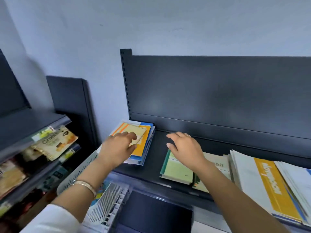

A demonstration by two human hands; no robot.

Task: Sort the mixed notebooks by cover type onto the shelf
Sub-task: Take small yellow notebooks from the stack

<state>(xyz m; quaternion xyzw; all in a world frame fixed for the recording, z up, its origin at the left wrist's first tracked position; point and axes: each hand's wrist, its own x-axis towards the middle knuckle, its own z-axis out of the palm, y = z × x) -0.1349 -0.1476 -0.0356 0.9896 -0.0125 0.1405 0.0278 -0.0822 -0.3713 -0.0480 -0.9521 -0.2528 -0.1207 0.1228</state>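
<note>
The person's left hand (pixel 117 147) is on the far left end of the dark shelf (pixel 154 167). It pinches a tan notebook (pixel 135 132), with the fingers on top and the thumb at the near edge. The tan notebook lies on top of a stack of notebooks (pixel 147 148) with orange and blue covers, right under this hand. A gold bracelet (pixel 85 185) sits on the left wrist.

The right hand (pixel 185 147) is well apart from the left hand, further along the shelf. Its fingers are spread and loose, and it holds nothing. A ring (pixel 188 135) is on one finger. Just below this hand lies a green notebook (pixel 178 170), flat on the shelf. The picture is too blurry to tell if the hand touches it. Beside the right wrist lies a pale notebook (pixel 218 163) with some print on it.

Further right of the right hand is a big pile of white and yellow notebooks (pixel 267 179), spread out like a fan.

Under the left arm is a white basket (pixel 107 204) with slits in its sides. To the left of the left hand, another rack holds snack bags (pixel 55 142).
</note>
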